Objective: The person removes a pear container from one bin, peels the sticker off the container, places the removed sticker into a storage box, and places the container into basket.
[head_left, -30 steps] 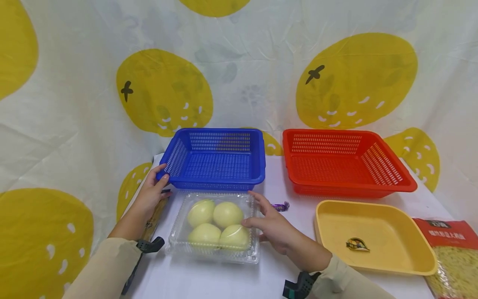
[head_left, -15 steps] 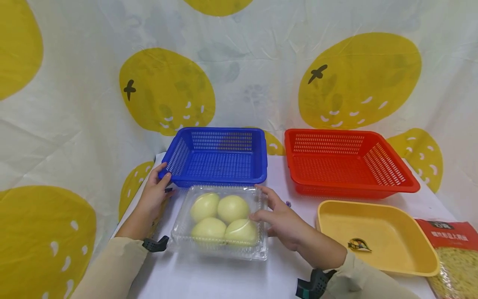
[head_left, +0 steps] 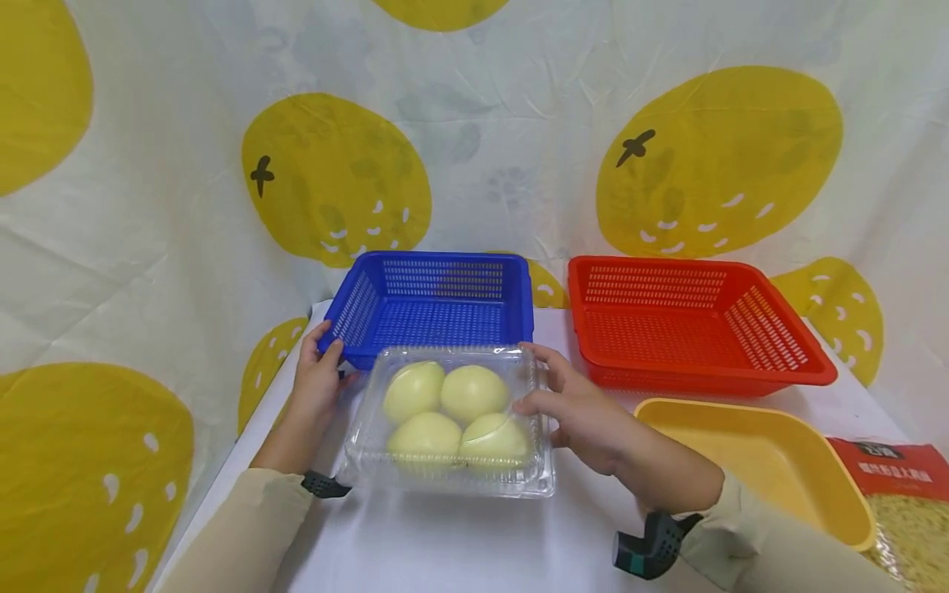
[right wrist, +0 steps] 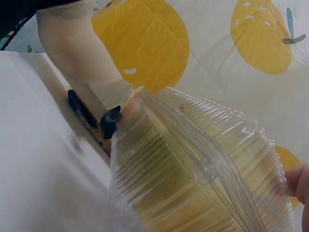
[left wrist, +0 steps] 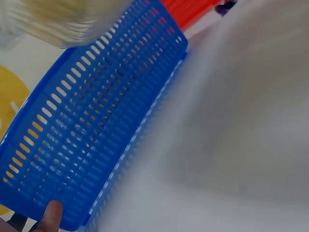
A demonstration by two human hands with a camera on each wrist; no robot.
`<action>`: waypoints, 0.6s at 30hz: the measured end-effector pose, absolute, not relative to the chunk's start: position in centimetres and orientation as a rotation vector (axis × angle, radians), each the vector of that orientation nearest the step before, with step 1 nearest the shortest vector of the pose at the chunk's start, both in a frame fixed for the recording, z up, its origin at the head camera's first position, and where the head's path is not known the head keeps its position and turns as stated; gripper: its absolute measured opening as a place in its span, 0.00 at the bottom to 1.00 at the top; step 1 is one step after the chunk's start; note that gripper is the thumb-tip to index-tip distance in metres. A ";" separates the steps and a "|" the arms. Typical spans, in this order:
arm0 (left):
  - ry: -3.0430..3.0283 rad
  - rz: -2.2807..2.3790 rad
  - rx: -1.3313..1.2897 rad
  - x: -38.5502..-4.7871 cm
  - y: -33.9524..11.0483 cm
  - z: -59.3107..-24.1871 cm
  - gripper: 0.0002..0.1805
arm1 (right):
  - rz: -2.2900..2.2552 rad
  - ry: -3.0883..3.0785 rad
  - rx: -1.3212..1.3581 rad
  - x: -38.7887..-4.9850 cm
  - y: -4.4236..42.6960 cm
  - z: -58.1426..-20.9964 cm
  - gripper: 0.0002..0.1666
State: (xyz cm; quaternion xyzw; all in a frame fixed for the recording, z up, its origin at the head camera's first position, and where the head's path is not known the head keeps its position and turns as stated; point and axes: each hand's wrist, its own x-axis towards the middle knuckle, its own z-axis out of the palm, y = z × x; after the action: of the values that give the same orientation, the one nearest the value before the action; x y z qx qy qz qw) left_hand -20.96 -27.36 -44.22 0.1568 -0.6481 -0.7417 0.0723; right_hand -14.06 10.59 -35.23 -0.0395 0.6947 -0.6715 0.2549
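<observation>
A clear plastic clamshell box (head_left: 448, 424) with several round, pale yellow-green fruits (head_left: 474, 394) is held up off the table by my right hand (head_left: 593, 412). The thumb lies on the lid; the other fingers are round the box's right side, partly hidden. My left hand (head_left: 317, 375) grips the front left corner of a blue plastic basket (head_left: 433, 325), thumb on the rim in the left wrist view. The box overlaps the basket's front edge in the head view. In the right wrist view the box (right wrist: 193, 169) fills the lower middle.
A red basket (head_left: 682, 321) stands right of the blue one. In front of it is a yellow tray (head_left: 771, 461), partly behind my right arm, with a red-topped food bag (head_left: 897, 473) beside it. A small purple item (left wrist: 226, 7) shows in the left wrist view.
My right hand has lifted the clamshell box off the table and moved it up, slightly right, towards the blue basket. My left hand stays on the basket corner.
</observation>
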 end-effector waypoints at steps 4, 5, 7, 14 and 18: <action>-1.905 -2.229 0.499 -21.1 -26.9 -44.1 0.30 | -1.812 1.888 -0.129 -14.9 10.8 -34.1 0.54; -1.903 -2.225 0.509 -21.1 -26.9 -44.1 0.30 | -1.811 1.890 -0.136 -15.2 10.9 -33.8 0.54; -1.892 -2.223 0.528 -21.1 -26.6 -44.0 0.30 | -1.810 1.881 -0.149 -15.8 11.0 -33.3 0.54; -1.787 -2.260 0.615 -21.0 -25.8 -43.6 0.29 | -1.810 1.857 -0.197 -17.5 11.3 -32.1 0.53; -1.719 -2.297 0.644 -21.3 -25.6 -43.6 0.28 | -1.819 1.867 -0.201 -18.3 11.4 -31.7 0.53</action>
State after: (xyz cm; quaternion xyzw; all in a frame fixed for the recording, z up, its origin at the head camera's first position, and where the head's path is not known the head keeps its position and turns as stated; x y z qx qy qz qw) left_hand -21.34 -25.63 -43.59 0.2179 -0.5817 -0.7772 0.1005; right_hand -18.29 11.43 -31.72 -0.0744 0.6893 -0.6718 0.2606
